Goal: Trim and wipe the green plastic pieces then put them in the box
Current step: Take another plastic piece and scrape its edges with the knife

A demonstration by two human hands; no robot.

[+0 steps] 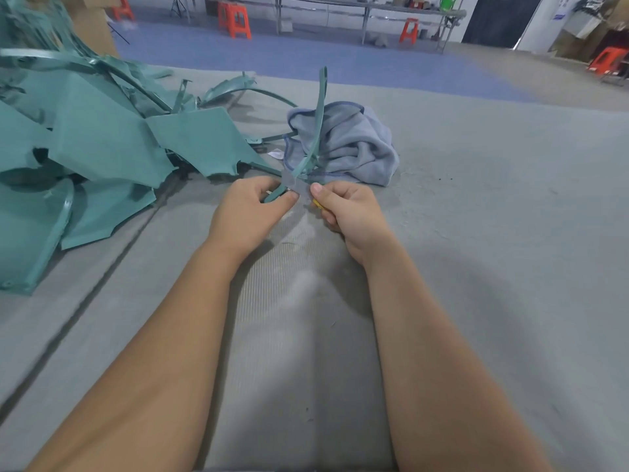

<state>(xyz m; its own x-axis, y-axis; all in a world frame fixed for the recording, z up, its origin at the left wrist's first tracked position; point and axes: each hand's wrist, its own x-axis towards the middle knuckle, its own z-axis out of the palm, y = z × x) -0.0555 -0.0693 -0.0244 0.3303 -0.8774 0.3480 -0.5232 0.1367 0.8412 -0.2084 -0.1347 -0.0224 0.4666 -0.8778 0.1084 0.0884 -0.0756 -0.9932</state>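
left hand (250, 212) — fingers curled, pinching | right hand (343, 212) — fist-like grip | forearms extended forward, converging

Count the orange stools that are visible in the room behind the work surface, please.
4: one at the far left beside the cardboard, one left of centre, one under the long table, one at the right edge. More may be hidden.

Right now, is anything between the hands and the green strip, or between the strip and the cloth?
Nothing blocks it. The left hand already holds the green strip, the right hand holds a small yellow-handled tool at it, and the cloth lies just behind.
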